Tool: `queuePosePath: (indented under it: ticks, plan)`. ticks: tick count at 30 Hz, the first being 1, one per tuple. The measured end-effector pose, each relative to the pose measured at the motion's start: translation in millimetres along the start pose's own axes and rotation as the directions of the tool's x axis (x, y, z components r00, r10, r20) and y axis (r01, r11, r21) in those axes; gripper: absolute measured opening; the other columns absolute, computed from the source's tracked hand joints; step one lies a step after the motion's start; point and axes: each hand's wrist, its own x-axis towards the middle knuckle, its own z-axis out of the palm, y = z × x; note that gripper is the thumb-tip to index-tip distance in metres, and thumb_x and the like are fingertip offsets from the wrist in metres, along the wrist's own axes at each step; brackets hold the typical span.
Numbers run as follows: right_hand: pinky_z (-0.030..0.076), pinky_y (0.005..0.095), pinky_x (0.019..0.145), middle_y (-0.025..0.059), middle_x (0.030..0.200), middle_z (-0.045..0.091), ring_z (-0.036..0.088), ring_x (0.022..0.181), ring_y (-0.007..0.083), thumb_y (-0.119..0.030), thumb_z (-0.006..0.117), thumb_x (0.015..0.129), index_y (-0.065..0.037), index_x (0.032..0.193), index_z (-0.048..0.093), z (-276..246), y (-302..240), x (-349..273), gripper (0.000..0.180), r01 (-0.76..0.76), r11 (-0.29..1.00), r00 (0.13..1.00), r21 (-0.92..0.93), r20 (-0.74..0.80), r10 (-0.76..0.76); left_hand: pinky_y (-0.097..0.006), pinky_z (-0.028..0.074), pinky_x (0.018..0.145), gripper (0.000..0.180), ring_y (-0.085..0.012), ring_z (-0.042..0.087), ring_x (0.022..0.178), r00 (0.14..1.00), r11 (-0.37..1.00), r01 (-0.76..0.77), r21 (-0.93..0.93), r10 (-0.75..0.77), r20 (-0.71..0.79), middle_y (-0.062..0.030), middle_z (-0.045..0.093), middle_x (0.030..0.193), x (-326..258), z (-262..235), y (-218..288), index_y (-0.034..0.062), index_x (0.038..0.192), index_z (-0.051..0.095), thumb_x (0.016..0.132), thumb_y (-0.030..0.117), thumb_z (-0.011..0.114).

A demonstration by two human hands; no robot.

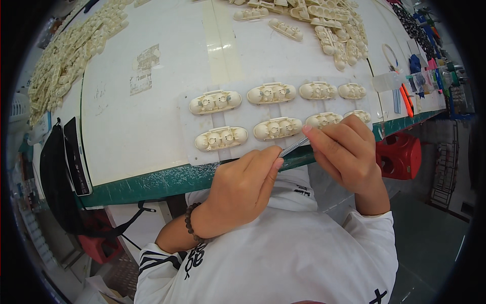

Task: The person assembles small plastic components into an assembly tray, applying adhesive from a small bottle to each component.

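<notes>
Centrally, at the bench's point(152, 129) near edge, the left hand point(240, 190) and right hand point(344, 152) both pinch a thin grey rod point(293, 147), one at each end; its ends are hidden by fingers. Eight cream shells point(277, 128) sit on a sheet point(188, 131) just beyond. Heaps point(66, 55) at the far corners are cut off.

White black-striped sleeves point(157, 261), dark bead bracelet point(191, 223)
</notes>
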Motion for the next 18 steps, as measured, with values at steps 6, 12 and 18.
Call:
queuePosePath:
  ticks: [6,12,18]
  plan:
    - [0.037,0.0278,0.047,0.0034,0.072,0.057,0.048,0.056,0.0172,-0.002,0.073,0.053,0.001,0.096,0.068,0,8,-8,0.043,0.021,1.000,0.998,-0.017,-0.053,-0.022,-0.037,0.044,0.047,0.016,-0.0299,0.056,0.055,1.000,0.998,-0.010,-0.069,0.012,0.023,-0.0148,0.058,0.072,6,9,2,-0.0039,0.104,0.058,0.091,0.005,0.058]
    - [0.037,0.0293,0.048,0.0048,0.072,0.058,0.050,0.056,0.0184,-0.001,0.073,0.056,0.002,0.093,0.068,1,8,-14,0.037,-0.013,1.000,0.998,0.028,-0.065,0.014,-0.037,0.044,0.048,0.016,-0.0304,0.056,0.056,0.999,0.999,-0.004,-0.055,0.007,0.052,-0.0148,0.058,0.071,6,11,4,-0.0039,0.104,0.058,0.091,0.005,0.058]
    - [0.037,0.0308,0.048,0.0063,0.073,0.058,0.050,0.056,0.0193,-0.002,0.073,0.057,0.003,0.091,0.067,9,5,-12,0.035,-0.008,0.998,0.993,-0.058,-0.116,0.001,-0.037,0.044,0.048,0.017,-0.0305,0.056,0.056,0.999,0.997,0.009,-0.072,-0.006,0.046,-0.0149,0.058,0.071,6,9,2,-0.0039,0.105,0.058,0.091,0.006,0.058]
